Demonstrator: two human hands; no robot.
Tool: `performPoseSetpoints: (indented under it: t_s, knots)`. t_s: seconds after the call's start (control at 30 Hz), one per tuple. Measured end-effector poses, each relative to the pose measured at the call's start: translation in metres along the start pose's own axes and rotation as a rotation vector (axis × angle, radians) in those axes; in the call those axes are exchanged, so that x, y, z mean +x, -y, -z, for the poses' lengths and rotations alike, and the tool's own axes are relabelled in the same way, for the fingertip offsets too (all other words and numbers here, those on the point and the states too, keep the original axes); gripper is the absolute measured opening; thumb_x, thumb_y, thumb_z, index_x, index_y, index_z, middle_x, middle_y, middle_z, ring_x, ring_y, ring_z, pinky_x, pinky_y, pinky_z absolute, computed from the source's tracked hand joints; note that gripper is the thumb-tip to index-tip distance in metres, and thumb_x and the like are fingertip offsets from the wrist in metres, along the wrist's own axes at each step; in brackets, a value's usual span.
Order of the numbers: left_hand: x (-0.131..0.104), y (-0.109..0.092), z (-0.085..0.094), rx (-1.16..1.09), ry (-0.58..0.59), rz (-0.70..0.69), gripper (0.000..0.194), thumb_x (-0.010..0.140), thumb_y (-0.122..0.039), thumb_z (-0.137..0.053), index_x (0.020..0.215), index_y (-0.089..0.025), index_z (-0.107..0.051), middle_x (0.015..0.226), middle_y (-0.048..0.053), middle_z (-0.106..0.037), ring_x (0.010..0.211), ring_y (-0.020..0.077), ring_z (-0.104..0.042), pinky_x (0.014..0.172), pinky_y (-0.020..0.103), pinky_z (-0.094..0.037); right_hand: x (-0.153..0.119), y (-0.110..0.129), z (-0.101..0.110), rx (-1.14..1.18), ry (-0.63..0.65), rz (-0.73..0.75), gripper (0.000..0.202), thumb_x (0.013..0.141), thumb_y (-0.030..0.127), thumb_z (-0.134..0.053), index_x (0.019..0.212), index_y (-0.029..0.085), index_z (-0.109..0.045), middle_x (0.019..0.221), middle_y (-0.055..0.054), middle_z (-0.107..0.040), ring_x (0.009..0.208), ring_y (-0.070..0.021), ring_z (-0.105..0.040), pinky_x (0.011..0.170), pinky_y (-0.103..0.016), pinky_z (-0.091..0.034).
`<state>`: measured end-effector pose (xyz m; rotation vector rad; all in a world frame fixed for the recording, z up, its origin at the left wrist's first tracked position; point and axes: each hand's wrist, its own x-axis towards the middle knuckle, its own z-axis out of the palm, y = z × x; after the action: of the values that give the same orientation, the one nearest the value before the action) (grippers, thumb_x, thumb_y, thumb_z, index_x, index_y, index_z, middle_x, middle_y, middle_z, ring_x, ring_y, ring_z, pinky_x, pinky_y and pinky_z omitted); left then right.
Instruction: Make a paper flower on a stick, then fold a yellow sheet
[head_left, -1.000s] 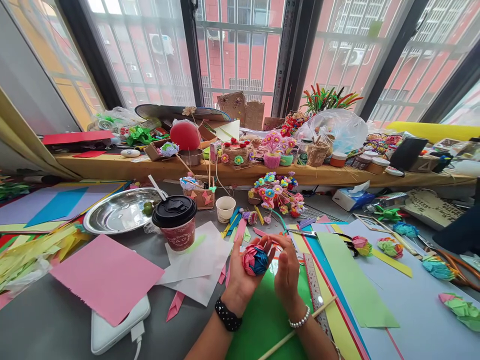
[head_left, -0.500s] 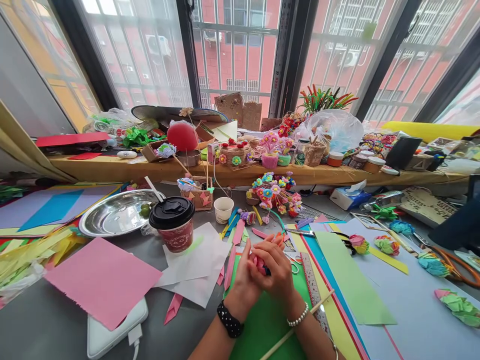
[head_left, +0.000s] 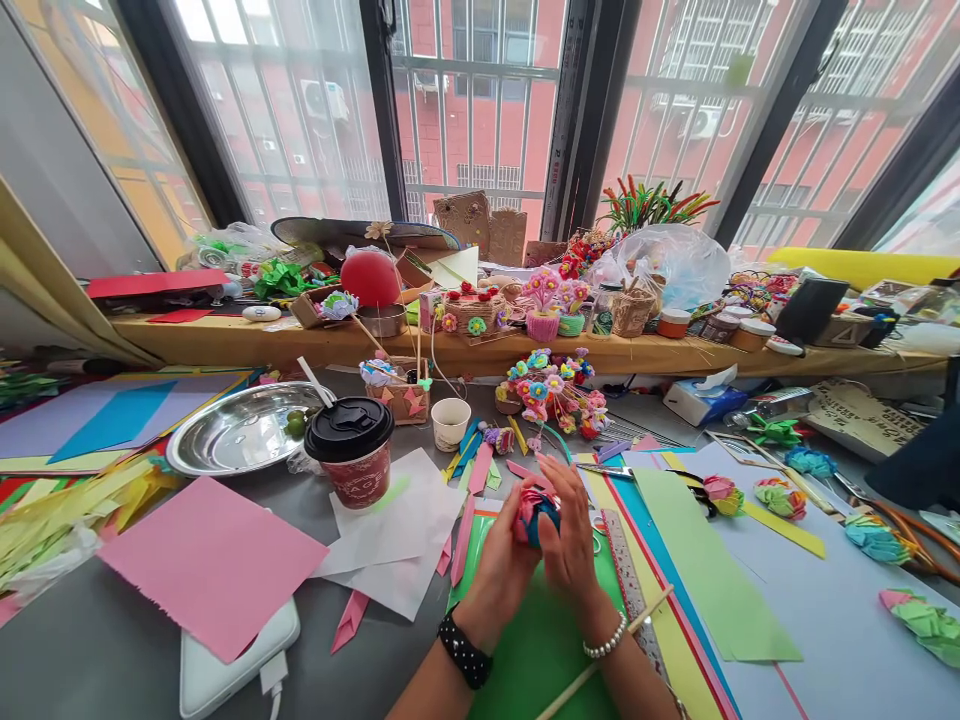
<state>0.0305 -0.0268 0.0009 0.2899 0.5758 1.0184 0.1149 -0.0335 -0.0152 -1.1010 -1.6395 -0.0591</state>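
Observation:
A small pink and blue folded-paper flower [head_left: 537, 512] sits between my two hands above a green sheet [head_left: 529, 665]. My left hand [head_left: 495, 565] cups it from the left with curled fingers. My right hand [head_left: 576, 545] rests against its right side, the thumb on the blue part and the other fingers raised and slightly bent. Parts of the flower stay hidden by the fingers. Under my right wrist lies a thin wooden stick [head_left: 651, 610], beside a metal ruler [head_left: 626, 570]. White-handled scissors [head_left: 598, 530] show partly behind the right hand.
On the left are a lidded coffee cup [head_left: 350, 465], a steel plate [head_left: 225, 445], pink paper [head_left: 214, 565] and a white power bank [head_left: 225, 680]. Finished paper flowers [head_left: 780, 497] and light green paper [head_left: 712, 570] lie right. Crafts crowd the ledge [head_left: 480, 350] behind.
My hands have parted from a closed clasp, so more of the flower shows, blue part included. The right fingers have lifted and straightened. The view has shifted slightly.

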Motion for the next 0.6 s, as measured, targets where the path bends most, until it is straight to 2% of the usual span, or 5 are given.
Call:
performPoseSetpoints:
  t_s: [0.1,0.27,0.37,0.47,0.6]
  knots:
    - [0.002,-0.006,0.003,0.104,-0.045,-0.012,0.034,0.082,-0.04,-0.043,0.086,-0.012,-0.062,0.071,0.006,-0.065,0.069,0.017,-0.062,0.064,0.025,-0.049,0.004,-0.002,0.008,0.103,0.092,-0.029,0.044,0.085,0.04,-0.032,0.122,0.017,-0.036,0.122,-0.012,-0.045,0.115,-0.0241,-0.038,0.092,-0.047,-0.033]
    - [0.007,-0.017,0.009,0.188,-0.178,-0.146,0.032,0.079,-0.041,-0.048,0.084,-0.013,-0.063,0.067,0.003,-0.065,0.071,0.0155,-0.062,0.063,0.021,-0.047,0.012,-0.003,0.012,0.12,0.357,0.122,0.054,0.068,0.049,-0.059,0.112,0.02,-0.05,0.108,-0.01,-0.058,0.102,-0.0234,-0.052,0.085,-0.038,-0.043]
    - [0.01,-0.018,0.013,0.159,-0.103,-0.147,0.028,0.077,-0.038,-0.052,0.084,-0.012,-0.062,0.067,0.002,-0.065,0.071,0.0147,-0.062,0.064,0.019,-0.046,0.01,-0.003,0.008,0.089,0.28,0.107,0.045,0.067,0.048,-0.061,0.102,0.021,-0.056,0.094,-0.007,-0.063,0.09,-0.0217,-0.058,0.078,-0.036,-0.047]
    - [0.012,-0.015,0.014,0.047,-0.01,-0.018,0.022,0.077,-0.032,-0.054,0.081,-0.011,-0.061,0.065,0.002,-0.063,0.067,0.0144,-0.061,0.064,0.02,-0.047,0.005,-0.005,0.002,0.009,0.133,0.091,0.044,0.068,0.049,-0.06,0.1,0.02,-0.055,0.091,-0.008,-0.063,0.089,-0.0225,-0.057,0.078,-0.039,-0.046]
    - [0.015,-0.013,0.012,-0.119,-0.09,-0.036,0.013,0.078,-0.021,-0.052,0.074,-0.011,-0.059,0.061,0.001,-0.062,0.057,0.0117,-0.06,0.06,0.02,-0.047,-0.001,-0.006,-0.006,-0.062,0.152,0.163,0.044,0.075,0.048,-0.052,0.108,0.019,-0.052,0.102,-0.008,-0.06,0.105,-0.0251,-0.047,0.09,-0.047,-0.035]
